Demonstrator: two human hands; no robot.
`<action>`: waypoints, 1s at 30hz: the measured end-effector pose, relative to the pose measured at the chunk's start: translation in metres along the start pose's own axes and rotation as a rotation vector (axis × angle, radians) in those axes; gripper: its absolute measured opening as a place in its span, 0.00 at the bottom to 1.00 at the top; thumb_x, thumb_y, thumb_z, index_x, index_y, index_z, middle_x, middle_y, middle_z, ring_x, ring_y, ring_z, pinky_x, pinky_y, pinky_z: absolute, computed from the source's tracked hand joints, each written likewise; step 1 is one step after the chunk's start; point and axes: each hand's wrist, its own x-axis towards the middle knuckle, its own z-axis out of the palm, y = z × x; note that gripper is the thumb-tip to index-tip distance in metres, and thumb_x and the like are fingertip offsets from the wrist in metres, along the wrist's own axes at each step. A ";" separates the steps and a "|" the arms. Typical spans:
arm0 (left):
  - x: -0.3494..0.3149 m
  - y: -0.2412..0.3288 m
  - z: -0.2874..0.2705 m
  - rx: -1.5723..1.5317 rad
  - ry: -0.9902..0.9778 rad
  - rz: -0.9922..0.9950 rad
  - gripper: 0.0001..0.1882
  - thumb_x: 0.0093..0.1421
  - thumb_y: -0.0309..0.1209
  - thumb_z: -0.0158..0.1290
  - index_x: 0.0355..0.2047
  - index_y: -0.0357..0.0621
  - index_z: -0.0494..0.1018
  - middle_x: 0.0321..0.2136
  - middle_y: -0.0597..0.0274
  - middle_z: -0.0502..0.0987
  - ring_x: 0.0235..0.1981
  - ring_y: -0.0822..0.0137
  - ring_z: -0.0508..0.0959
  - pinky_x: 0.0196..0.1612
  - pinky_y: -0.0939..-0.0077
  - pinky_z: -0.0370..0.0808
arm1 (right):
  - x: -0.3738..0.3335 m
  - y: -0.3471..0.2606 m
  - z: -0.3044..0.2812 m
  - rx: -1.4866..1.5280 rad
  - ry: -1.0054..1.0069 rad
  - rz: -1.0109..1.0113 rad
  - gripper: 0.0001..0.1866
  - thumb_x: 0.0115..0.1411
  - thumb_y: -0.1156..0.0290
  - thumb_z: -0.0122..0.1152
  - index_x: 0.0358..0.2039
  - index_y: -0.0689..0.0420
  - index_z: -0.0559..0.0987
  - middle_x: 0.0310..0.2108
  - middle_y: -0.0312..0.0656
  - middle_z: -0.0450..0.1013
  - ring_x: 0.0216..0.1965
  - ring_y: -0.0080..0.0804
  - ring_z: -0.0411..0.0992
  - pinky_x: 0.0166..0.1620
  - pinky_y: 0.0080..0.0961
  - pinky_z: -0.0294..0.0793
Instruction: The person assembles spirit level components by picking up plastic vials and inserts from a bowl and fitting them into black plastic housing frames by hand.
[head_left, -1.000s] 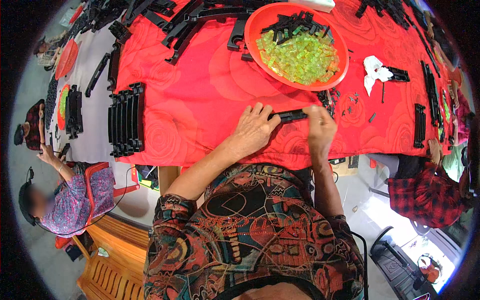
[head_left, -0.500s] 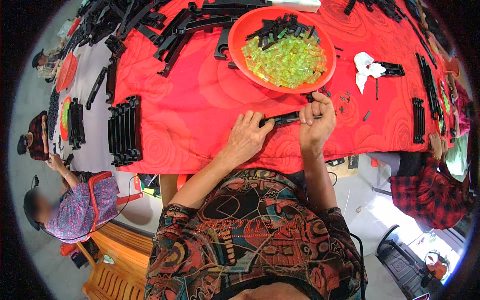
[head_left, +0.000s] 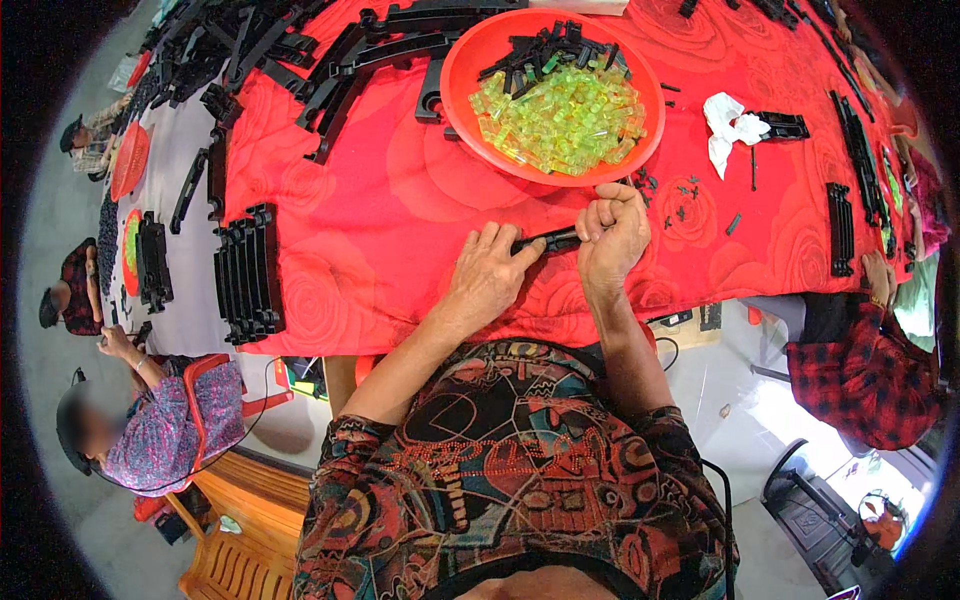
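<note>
A long black plastic part (head_left: 552, 241) lies low over the red tablecloth, spanning my two hands. My left hand (head_left: 489, 268) grips its left end, thumb laid along the top. Curled fingers of my right hand (head_left: 612, 243) close around the other end and hide it. A thin dark tip shows beside the right hand's raised knuckles; whether I hold it cannot be made out. Just beyond stands a red bowl (head_left: 452, 112) heaped with yellow-green translucent pieces (head_left: 560, 120) and small black pieces (head_left: 560, 48).
Stacked black parts (head_left: 248, 272) sit at the left, and a jumble of longer ones (head_left: 340, 80) fills the far left. Tiny black bits (head_left: 684, 190) lie right of my right hand. Farther right are a crumpled tissue (head_left: 730, 130) and a black block (head_left: 784, 125). Other people work at both sides.
My right hand has shifted left, closer to my left hand, covering more of the black part. Less of that part shows between the hands. The whole view has shifted slightly.
</note>
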 end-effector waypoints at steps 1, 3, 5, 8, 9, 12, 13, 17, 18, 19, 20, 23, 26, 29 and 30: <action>0.000 0.000 0.000 -0.011 0.008 0.000 0.15 0.49 0.25 0.49 0.39 0.47 0.75 0.29 0.59 0.66 0.33 0.59 0.67 0.32 0.65 0.64 | 0.001 0.001 -0.001 0.020 0.001 0.005 0.10 0.58 0.75 0.35 0.30 0.64 0.68 0.15 0.30 0.52 0.12 0.17 0.50 0.16 0.18 0.53; -0.001 -0.001 0.000 -0.014 -0.005 -0.008 0.15 0.49 0.25 0.49 0.40 0.47 0.75 0.29 0.59 0.66 0.33 0.59 0.67 0.32 0.65 0.64 | 0.002 0.000 -0.002 0.039 0.003 0.009 0.10 0.58 0.75 0.35 0.29 0.64 0.68 0.15 0.30 0.53 0.12 0.17 0.50 0.16 0.18 0.53; 0.001 0.000 -0.001 -0.015 -0.017 -0.016 0.15 0.50 0.25 0.49 0.40 0.47 0.75 0.29 0.59 0.66 0.32 0.59 0.67 0.31 0.65 0.64 | 0.004 -0.003 -0.002 0.094 0.039 0.028 0.10 0.56 0.76 0.35 0.29 0.64 0.68 0.16 0.31 0.53 0.12 0.18 0.50 0.16 0.18 0.53; 0.002 0.000 -0.004 -0.034 -0.040 -0.011 0.16 0.49 0.25 0.49 0.40 0.46 0.75 0.29 0.59 0.65 0.33 0.59 0.67 0.32 0.65 0.64 | 0.003 -0.005 0.001 0.085 0.071 0.048 0.10 0.56 0.76 0.34 0.29 0.64 0.68 0.17 0.31 0.53 0.13 0.18 0.50 0.16 0.19 0.53; 0.003 0.001 -0.005 -0.022 -0.044 -0.015 0.16 0.48 0.24 0.50 0.40 0.45 0.74 0.29 0.59 0.66 0.33 0.59 0.66 0.32 0.66 0.64 | 0.004 -0.004 0.000 0.083 0.072 0.048 0.10 0.56 0.76 0.34 0.29 0.64 0.68 0.17 0.31 0.53 0.13 0.18 0.50 0.16 0.19 0.53; 0.003 0.001 -0.004 -0.012 -0.035 -0.014 0.16 0.48 0.23 0.51 0.39 0.45 0.74 0.28 0.59 0.66 0.32 0.59 0.66 0.33 0.67 0.65 | 0.004 -0.003 -0.002 0.077 0.049 0.050 0.10 0.56 0.76 0.35 0.29 0.64 0.68 0.16 0.32 0.52 0.13 0.18 0.50 0.16 0.19 0.53; 0.003 0.000 -0.004 -0.013 -0.022 -0.010 0.16 0.48 0.23 0.51 0.39 0.45 0.74 0.28 0.59 0.65 0.32 0.59 0.66 0.33 0.67 0.65 | 0.005 -0.002 -0.002 0.081 0.053 0.054 0.10 0.56 0.76 0.35 0.29 0.64 0.68 0.16 0.32 0.52 0.12 0.18 0.50 0.16 0.19 0.53; 0.003 0.000 -0.003 -0.011 -0.034 -0.012 0.16 0.48 0.23 0.51 0.39 0.45 0.74 0.29 0.59 0.66 0.32 0.59 0.66 0.33 0.67 0.65 | 0.005 -0.003 -0.004 0.099 0.063 0.063 0.10 0.57 0.75 0.34 0.28 0.64 0.68 0.16 0.31 0.52 0.12 0.18 0.50 0.16 0.19 0.52; 0.004 0.000 -0.004 -0.020 -0.047 -0.019 0.16 0.48 0.23 0.51 0.39 0.45 0.74 0.29 0.59 0.66 0.33 0.59 0.66 0.33 0.66 0.65 | 0.005 -0.003 -0.004 0.098 0.064 0.064 0.10 0.57 0.75 0.34 0.28 0.64 0.68 0.16 0.31 0.52 0.12 0.18 0.50 0.16 0.19 0.52; 0.004 0.001 -0.005 -0.029 -0.059 -0.026 0.16 0.48 0.23 0.50 0.39 0.45 0.74 0.30 0.59 0.66 0.33 0.59 0.66 0.33 0.66 0.65 | 0.005 -0.003 -0.004 0.097 0.060 0.061 0.10 0.57 0.75 0.35 0.28 0.64 0.68 0.16 0.31 0.52 0.12 0.18 0.50 0.15 0.19 0.52; 0.004 0.001 -0.004 -0.031 -0.059 -0.026 0.16 0.48 0.23 0.50 0.39 0.45 0.74 0.30 0.59 0.66 0.33 0.59 0.66 0.33 0.66 0.65 | 0.005 -0.002 -0.003 0.096 0.056 0.058 0.10 0.58 0.75 0.35 0.28 0.64 0.68 0.16 0.31 0.52 0.12 0.18 0.49 0.15 0.19 0.52; 0.004 0.000 -0.003 -0.033 -0.050 -0.023 0.16 0.48 0.23 0.50 0.40 0.46 0.73 0.30 0.59 0.66 0.33 0.59 0.66 0.34 0.65 0.65 | 0.003 -0.001 -0.002 0.061 0.040 0.035 0.10 0.58 0.74 0.36 0.28 0.63 0.68 0.16 0.31 0.52 0.12 0.17 0.50 0.15 0.18 0.52; 0.003 -0.001 -0.003 -0.031 -0.062 -0.021 0.16 0.47 0.22 0.50 0.39 0.45 0.73 0.30 0.59 0.66 0.34 0.59 0.66 0.34 0.65 0.65 | 0.002 0.000 -0.001 0.021 0.029 -0.007 0.10 0.57 0.75 0.35 0.27 0.63 0.68 0.16 0.31 0.52 0.12 0.17 0.50 0.14 0.18 0.51; 0.004 -0.001 -0.002 -0.049 -0.061 -0.012 0.16 0.47 0.22 0.49 0.39 0.44 0.74 0.30 0.58 0.66 0.34 0.58 0.66 0.35 0.65 0.65 | 0.004 0.003 -0.001 -0.016 0.041 -0.004 0.10 0.56 0.75 0.35 0.26 0.62 0.67 0.15 0.31 0.52 0.11 0.16 0.49 0.13 0.18 0.50; 0.004 -0.002 -0.001 -0.048 -0.066 -0.009 0.15 0.48 0.23 0.49 0.39 0.43 0.74 0.30 0.58 0.65 0.34 0.58 0.66 0.34 0.64 0.64 | 0.004 0.004 -0.001 -0.018 0.043 -0.005 0.10 0.56 0.75 0.35 0.26 0.62 0.67 0.15 0.31 0.52 0.11 0.16 0.49 0.13 0.18 0.50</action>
